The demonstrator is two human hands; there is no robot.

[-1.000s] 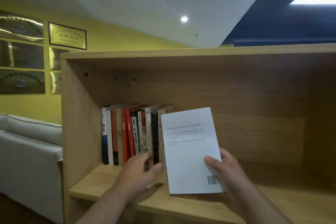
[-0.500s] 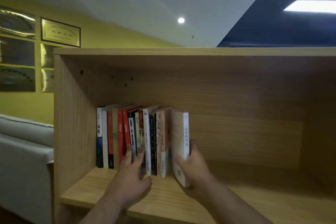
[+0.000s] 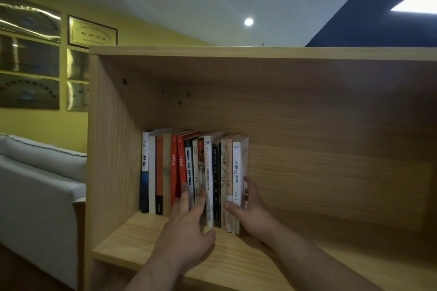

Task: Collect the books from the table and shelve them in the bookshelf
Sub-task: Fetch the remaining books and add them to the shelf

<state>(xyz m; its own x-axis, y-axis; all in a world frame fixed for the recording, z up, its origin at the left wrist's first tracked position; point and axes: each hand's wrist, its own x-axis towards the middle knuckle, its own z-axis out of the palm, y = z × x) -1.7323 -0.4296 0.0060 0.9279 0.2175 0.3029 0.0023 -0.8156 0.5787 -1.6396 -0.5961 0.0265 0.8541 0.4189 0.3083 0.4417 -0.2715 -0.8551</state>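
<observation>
A white book [image 3: 237,168] with black characters on its spine stands upright at the right end of a row of several books [image 3: 179,172] on the wooden bookshelf [image 3: 142,238]. My right hand [image 3: 250,210] grips its lower part, thumb across the spine and fingers along its right cover. Fingers spread, my left hand [image 3: 189,224] presses flat against the spines in the middle of the row and holds nothing. The table is out of view.
The shelf compartment runs on to the right of the row, with a wooden side panel [image 3: 111,149] on the left. A white sofa [image 3: 40,186] stands left of the bookshelf. Framed plaques [image 3: 92,32] hang on the yellow wall.
The white book, held cover-on a second ago, has been turned spine-out and pushed in against the end of the row. My left hand has moved up against the spines.
</observation>
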